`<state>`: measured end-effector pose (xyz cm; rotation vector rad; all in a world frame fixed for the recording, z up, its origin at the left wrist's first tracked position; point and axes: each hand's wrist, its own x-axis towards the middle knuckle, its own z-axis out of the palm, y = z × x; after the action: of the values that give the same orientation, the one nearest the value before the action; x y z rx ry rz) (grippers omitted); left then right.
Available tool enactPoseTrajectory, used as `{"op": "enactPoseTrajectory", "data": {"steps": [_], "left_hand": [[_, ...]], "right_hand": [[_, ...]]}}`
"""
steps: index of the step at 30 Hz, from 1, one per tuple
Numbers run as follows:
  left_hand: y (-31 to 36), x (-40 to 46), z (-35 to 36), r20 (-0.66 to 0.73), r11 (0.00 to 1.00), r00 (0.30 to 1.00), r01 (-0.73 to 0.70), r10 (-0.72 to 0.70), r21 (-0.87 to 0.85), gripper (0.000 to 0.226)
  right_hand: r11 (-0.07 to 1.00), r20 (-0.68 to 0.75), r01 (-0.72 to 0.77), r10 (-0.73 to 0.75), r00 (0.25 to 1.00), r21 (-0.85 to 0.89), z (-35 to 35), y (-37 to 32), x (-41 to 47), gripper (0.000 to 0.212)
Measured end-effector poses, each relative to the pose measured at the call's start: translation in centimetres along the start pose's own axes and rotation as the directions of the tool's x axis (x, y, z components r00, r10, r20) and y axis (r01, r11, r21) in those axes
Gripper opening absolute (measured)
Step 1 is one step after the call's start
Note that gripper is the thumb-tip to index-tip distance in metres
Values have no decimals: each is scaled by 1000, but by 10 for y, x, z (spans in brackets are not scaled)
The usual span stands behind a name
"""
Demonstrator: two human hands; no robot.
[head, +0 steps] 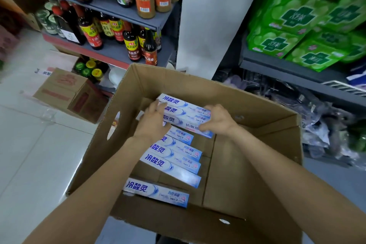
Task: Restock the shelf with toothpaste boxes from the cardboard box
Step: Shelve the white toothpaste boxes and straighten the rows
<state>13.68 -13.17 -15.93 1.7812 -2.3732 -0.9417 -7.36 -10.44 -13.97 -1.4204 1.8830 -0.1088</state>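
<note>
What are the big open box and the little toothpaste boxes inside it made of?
The cardboard box looks like plain brown corrugated board, matte, with creased flaps. The toothpaste boxes seem thin printed card with a slight gloss, given their light sheen and sharp edges.

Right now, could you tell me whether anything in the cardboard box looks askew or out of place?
Nothing damaged. The nearest toothpaste box lies apart from the row, and the right half of the cardboard box is bare.

Both forearms were bare up to the frame's lower edge, with no sleeve showing. The left hand and right hand wore no gloves, rings or watch.
</note>
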Motion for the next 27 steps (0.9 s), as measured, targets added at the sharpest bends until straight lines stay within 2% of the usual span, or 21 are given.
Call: {"op": "enactPoseTrajectory", "data": {"steps": [2, 4, 6, 8, 10, 12, 14, 16, 18, 22, 25, 27], "left_hand": [[10, -2, -11, -45, 989, 998, 32, -39, -143, 85], [26, -4, -24, -43, 894, 982, 149, -184, -422, 106], [42, -6, -32, 33, 699, 958, 232, -285, -676, 123], [66, -12, -38, 63, 474, 946, 217, -319, -853, 136], [98, -20, -42, 1, 276, 950, 92, -313, -957, 116], [138, -30, -44, -95, 179, 955, -45, -282, -983, 90], [184, -39, -47, -167, 152, 961, -135, -222, -979, 64], [232, -45, -47, -201, 128, 960, -178, -193, -976, 49], [280, -49, -49, -218, 102, 957, -201, -190, -974, 46], [368, -53, -47, -253, 62, 963, -248, -95, -967, 39], [416, -53, -43, -258, 36, 965, -256, -47, -966, 35], [442, -50, -44, -259, 23, 966, -259, -7, -966, 35]], "right_hand": [[984, 36, 4, -10, 999, 176, -18, 1, -15, 35], [951, 31, 34, -46, 998, 308, -33, 5, -30, 45], [918, 2, 82, -90, 996, 389, -49, 11, -46, 54], [883, -6, 124, -137, 991, 453, -64, 17, -62, 52], [855, -17, 158, -172, 985, 493, -81, 25, -82, 55], [831, -58, 198, -197, 979, 520, -101, 38, -101, 63], [827, -108, 236, -210, 972, 511, -129, 57, -120, 64], [824, -134, 268, -232, 963, 500, -165, 78, -141, 64], [791, -155, 306, -265, 952, 530, -202, 103, -162, 61], [738, -214, 373, -306, 928, 562, -268, 150, -200, 59], [720, -214, 375, -309, 927, 584, -309, 177, -219, 51], [724, -229, 383, -306, 924, 574, -334, 191, -227, 53]]}}
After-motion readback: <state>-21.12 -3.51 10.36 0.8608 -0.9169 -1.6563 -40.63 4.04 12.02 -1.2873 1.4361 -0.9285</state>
